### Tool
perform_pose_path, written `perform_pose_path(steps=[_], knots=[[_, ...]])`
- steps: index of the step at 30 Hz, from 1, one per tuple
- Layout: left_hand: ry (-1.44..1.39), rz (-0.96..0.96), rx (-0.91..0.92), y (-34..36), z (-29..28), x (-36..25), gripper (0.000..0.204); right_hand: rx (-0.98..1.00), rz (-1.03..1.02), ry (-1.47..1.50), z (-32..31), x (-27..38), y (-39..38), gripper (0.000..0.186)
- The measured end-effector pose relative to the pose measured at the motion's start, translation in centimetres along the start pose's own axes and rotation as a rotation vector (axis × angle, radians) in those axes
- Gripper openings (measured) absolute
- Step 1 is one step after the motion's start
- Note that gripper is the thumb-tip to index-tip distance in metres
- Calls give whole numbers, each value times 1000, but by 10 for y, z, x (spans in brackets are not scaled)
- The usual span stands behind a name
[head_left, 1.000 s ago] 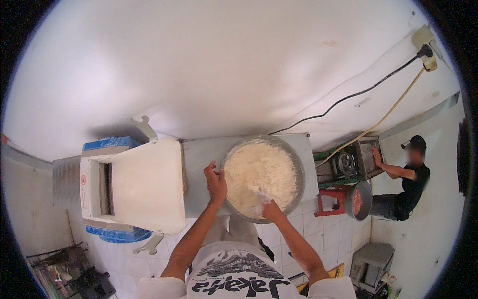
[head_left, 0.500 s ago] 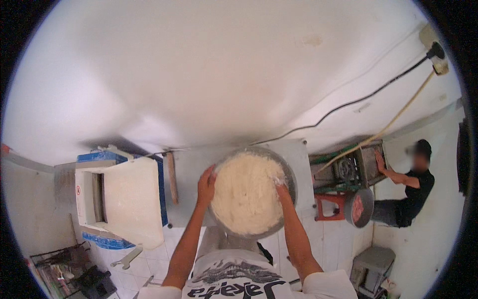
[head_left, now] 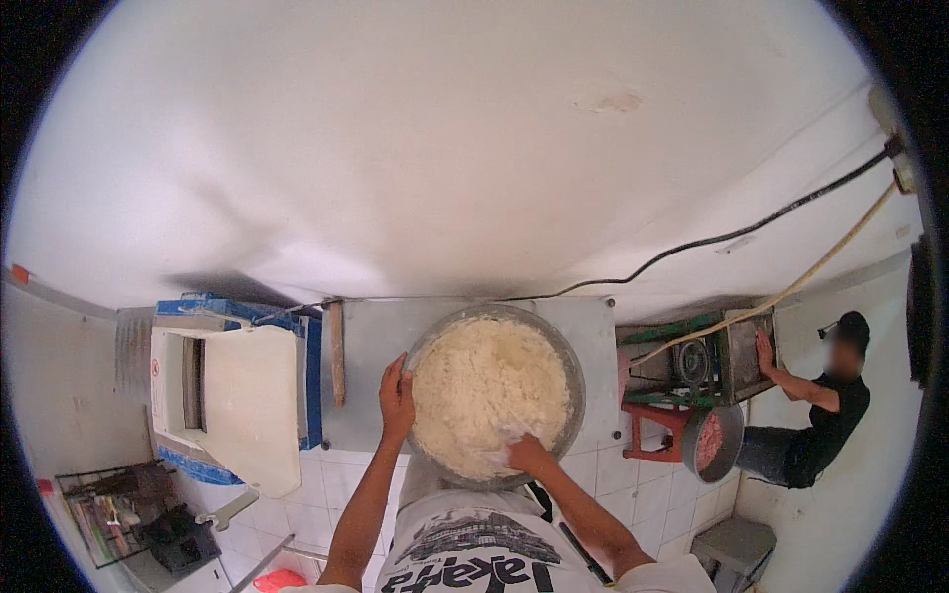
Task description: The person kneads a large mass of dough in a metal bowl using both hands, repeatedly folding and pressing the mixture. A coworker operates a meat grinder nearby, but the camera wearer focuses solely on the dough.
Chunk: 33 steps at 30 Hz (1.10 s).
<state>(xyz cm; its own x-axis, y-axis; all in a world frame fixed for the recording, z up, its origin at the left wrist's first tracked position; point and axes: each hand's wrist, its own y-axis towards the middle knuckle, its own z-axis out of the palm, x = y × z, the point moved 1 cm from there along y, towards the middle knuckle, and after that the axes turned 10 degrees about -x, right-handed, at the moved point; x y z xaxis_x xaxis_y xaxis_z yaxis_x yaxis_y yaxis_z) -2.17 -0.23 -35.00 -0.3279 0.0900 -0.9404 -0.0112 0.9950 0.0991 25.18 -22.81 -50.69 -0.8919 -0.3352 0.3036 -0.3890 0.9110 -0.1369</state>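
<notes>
Basin (head_left: pixel 578 400) sits on desk (head_left: pixel 366 341). Your left hand (head_left: pixel 397 403) is at its left rim, your right hand (head_left: pixel 526 454) in floury mix (head_left: pixel 484 366); can't tell either's closure. Likely heavy, mix soft; grip opposite rims.

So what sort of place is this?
Probably a small food workshop: a large bowl of pale, floury-looking mixture on a table, a blue-and-white machine to its left, and a basin of pink, meat-like stuff at right.
</notes>
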Motion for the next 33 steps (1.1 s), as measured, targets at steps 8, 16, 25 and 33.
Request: perform_pose_path(steps=[8,16,25,33], knots=[[85,11,-45,-2,-12,7,38,-177,111,-20,-92,-84,125,45],[54,3,5,1,5,10,38,350,65,27,-91,-45,239,47],[78,-31,-19,-3,-17,10,42,-47,-66,-89,-75,70,37,32],[-57,-173,-127,-52,3,8,55,-81,329,-116,-87,-36,179,37]])
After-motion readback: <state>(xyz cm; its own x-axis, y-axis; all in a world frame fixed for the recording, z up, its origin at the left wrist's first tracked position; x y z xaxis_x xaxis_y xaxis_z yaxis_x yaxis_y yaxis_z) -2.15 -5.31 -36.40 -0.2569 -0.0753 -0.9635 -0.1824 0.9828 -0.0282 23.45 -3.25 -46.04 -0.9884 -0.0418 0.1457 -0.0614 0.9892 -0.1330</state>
